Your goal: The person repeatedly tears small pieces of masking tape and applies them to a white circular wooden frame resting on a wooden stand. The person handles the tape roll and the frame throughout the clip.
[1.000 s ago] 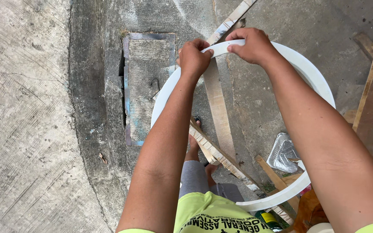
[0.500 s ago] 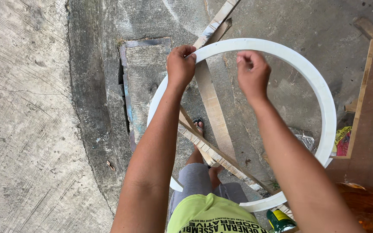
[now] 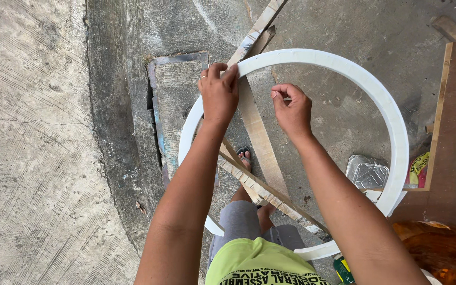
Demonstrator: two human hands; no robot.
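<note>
Your left hand (image 3: 218, 94) grips the white ring (image 3: 391, 121) at its top; your right hand (image 3: 293, 110) is loosely curled inside the ring, holding nothing.

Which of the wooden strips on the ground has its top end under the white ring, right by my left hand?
The long pale strip running up past the left hand; the others lie lower, near the foot.

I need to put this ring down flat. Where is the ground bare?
Bare concrete lies left of the drain cover, and beyond the white ring at upper right. Crowded: wood strips under the ring, foil tray and boards at right.
</note>
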